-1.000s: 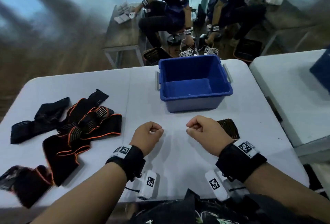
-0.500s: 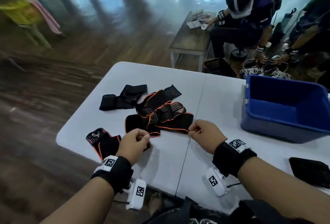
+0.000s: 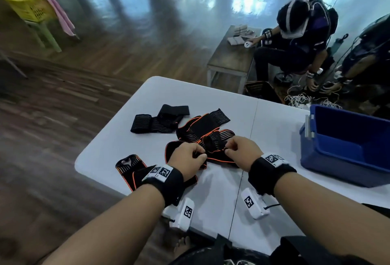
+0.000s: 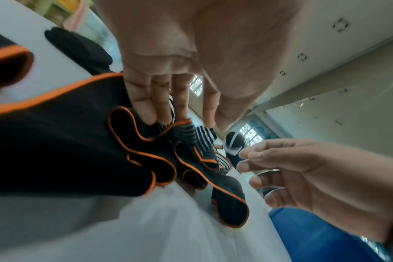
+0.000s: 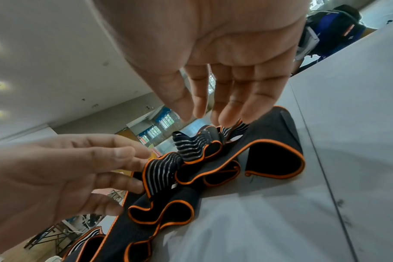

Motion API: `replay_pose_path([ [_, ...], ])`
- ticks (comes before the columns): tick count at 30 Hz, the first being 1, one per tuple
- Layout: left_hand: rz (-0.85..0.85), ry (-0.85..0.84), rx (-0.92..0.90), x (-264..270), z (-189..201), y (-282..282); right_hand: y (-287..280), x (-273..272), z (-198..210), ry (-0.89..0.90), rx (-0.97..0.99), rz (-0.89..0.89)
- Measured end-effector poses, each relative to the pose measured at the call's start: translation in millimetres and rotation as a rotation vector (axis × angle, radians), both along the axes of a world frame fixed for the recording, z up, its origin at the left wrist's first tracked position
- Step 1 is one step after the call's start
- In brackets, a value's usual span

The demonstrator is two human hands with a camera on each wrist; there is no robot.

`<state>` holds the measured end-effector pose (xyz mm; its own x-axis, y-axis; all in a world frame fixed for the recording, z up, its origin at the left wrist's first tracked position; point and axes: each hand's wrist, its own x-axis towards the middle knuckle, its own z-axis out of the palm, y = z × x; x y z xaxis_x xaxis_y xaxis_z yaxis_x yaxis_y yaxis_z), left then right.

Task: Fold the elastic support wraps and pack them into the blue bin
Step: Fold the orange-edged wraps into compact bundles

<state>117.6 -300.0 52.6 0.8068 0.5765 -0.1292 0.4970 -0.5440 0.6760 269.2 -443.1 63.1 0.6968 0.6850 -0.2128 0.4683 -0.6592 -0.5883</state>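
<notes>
While left hand (image 3: 188,160) fingertips touch wrap (image 3: 213,155), right hand (image 3: 242,148) hovers.

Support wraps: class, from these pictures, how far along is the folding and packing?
Done: nothing visible; the blue bin shows no wraps in its visible part. In hand: left hand and right hand are at the orange-edged wraps. Left: those, the black wrap and the table-edge wrap lie unfolded.

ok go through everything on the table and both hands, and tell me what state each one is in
blue bin: upright, nothing visible inside
orange-trimmed wraps: unfolded, tangled in a pile
plain black wrap: unfolded, lying loose
wrap at the table edge: lying flat, not packed
left hand: fingertips on the pile
right hand: reaching into the pile, grip unclear
</notes>
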Motion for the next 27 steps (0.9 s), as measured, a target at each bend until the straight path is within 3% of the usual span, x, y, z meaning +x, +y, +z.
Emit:
replay_pose_path([
  [5, -0.04, 0.037, 0.01, 14, -4, 1, -13, 5, 0, 0.013, -0.024, -0.073],
  [9, 0.085, -0.144, -0.083, 24, 14, 16, -18, 14, -3, 0.006, -0.04, -0.114],
  [16, 0.142, -0.501, -0.369, 40, 70, 36, -2, 29, -9, -0.016, -0.081, -0.147],
  [23, 0.129, -0.549, -0.388, 35, 98, 33, 22, 34, -17, 0.038, -0.299, -0.039],
  [27, 0.135, -0.56, -0.345, 29, 106, 35, 29, 38, -8, -0.014, -0.236, -0.089],
])
